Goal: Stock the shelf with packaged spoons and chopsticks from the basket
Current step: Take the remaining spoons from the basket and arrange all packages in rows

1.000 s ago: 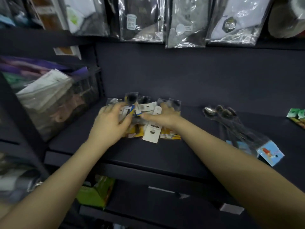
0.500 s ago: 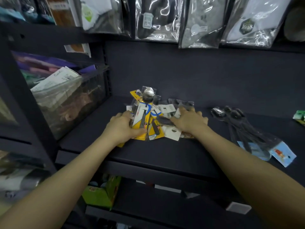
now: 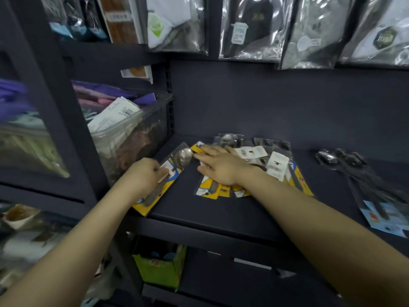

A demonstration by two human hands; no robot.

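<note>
On the dark shelf (image 3: 221, 213) lies a heap of packaged spoons (image 3: 276, 167) on yellow and white cards. My right hand (image 3: 219, 166) rests flat on the heap's left part, fingers spread. My left hand (image 3: 145, 176) grips one yellow-carded spoon pack (image 3: 174, 165), apart from the heap at the shelf's left end, its lower end over the front edge. A separate bundle of dark spoons with a blue card (image 3: 363, 180) lies at the right. No basket is in view.
A clear bin (image 3: 130, 138) of folded goods stands left of the shelf's side post. Bagged clothing (image 3: 250, 27) hangs above. A green box (image 3: 161, 269) sits on the lower shelf. Bare shelf lies between the heap and the right-hand bundle.
My left hand has drawn one yellow-carded spoon pack out of the heap to the left. My right hand has moved left and now presses flat on the heap. The view has shifted right and up.
</note>
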